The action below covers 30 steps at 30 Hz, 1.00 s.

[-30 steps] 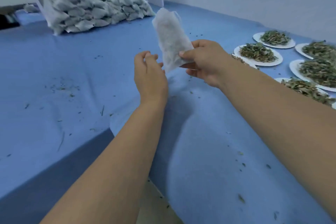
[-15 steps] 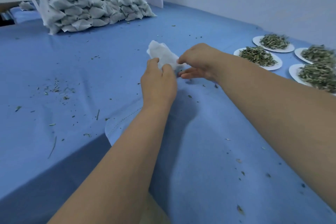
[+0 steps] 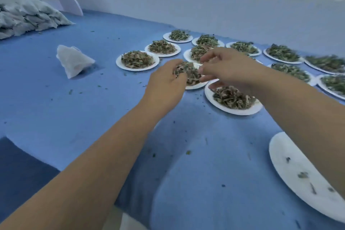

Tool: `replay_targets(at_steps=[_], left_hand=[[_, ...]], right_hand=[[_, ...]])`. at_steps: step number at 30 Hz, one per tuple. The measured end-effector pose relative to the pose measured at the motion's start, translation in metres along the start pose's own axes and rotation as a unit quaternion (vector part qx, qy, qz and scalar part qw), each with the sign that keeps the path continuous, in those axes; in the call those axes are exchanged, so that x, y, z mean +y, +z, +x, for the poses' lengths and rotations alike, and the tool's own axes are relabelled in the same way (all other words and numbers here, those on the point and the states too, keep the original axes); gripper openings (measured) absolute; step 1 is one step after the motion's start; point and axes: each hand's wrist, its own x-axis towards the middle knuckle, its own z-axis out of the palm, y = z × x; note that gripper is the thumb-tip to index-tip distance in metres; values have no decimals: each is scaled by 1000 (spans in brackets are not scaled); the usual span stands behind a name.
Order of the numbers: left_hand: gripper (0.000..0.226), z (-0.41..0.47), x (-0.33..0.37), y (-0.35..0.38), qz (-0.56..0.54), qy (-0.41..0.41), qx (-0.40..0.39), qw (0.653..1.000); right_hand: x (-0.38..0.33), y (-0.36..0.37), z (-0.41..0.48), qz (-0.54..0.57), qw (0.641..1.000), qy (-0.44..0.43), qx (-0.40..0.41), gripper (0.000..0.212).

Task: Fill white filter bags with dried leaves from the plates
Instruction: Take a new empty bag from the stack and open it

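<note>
The left hand is curling its fingers round a heap of dried leaves on a plate, and the right hand is bending its fingers over the heap's other side; whether they are gripping any is hard to tell. The leaves are looking light, loose and crumbly, so scooping from under with cupped hands is probably going to work best. The white filter bag is lying on the blue cloth, well apart to the left of the left fingers. The hands are hiding most of the plate
</note>
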Motion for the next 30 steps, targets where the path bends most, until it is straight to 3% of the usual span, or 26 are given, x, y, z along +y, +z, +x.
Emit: replay_targets(at_steps=[4,10,13,16,18,21,24,30], left_hand=[[51,-13,40,69,1,19,-89,996],[49,-31,76,129,-4,0,-121,993],[49,-41,100,148,41,55,-105,992],[51,-48,112,165,59,100,-137,984],[49,-43,117,176,67,67,-182,979],[22,-38,124,191,104,-20,-234,966],[40,-38,130,204,133,-65,-247,958],[30,-38,139,212,104,-81,-219,967]], right_hand=[[40,-64,-40,-5,997,19,68,25],[97,-131,-80,-47,982,48,178,19],[120,-157,-92,-48,964,74,250,13],[143,-178,-103,-42,949,93,299,9],[158,-188,-107,-84,943,113,303,11],[174,-194,-110,-153,943,171,239,23],[182,-192,-111,-150,946,185,220,35],[184,-193,-114,-124,945,182,241,41]])
